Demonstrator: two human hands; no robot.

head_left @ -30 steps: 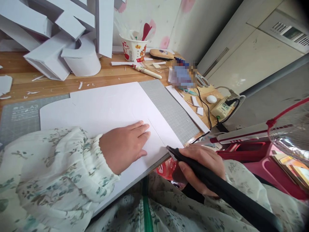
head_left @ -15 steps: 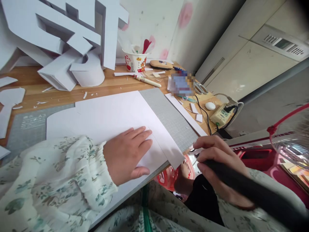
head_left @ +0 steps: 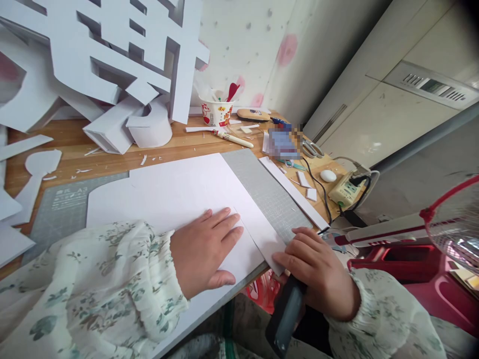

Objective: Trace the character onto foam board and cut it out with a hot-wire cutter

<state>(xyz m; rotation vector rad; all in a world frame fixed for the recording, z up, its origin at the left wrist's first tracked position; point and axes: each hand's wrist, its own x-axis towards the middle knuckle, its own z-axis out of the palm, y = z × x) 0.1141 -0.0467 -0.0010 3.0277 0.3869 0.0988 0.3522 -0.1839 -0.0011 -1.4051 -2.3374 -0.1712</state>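
My left hand [head_left: 209, 249] lies flat on a white foam board [head_left: 179, 184], fingers spread and holding nothing. A thin straight cut line runs past its fingertips to the board's near edge. My right hand [head_left: 318, 269] is at the board's near right corner, its fingers on the narrow strip beyond the line. A black-handled tool [head_left: 286, 311] sits in its grip, pointing down past the table edge; its working end is hidden. Beneath the board is a grey cutting mat [head_left: 269, 184].
Large white built-up shapes [head_left: 149, 60] stand at the back left. Behind the mat are a paper cup [head_left: 217, 113] and a cream-handled tool [head_left: 235, 140]. A white strip [head_left: 294, 192], scissors [head_left: 312, 148] and a power strip [head_left: 346, 189] lie right. A fan [head_left: 456, 224] stands beyond.
My right hand has come in to the board's corner, and the black-handled tool has swung from pointing right to pointing down. My left hand stays flat on the board. The view has shifted slightly.
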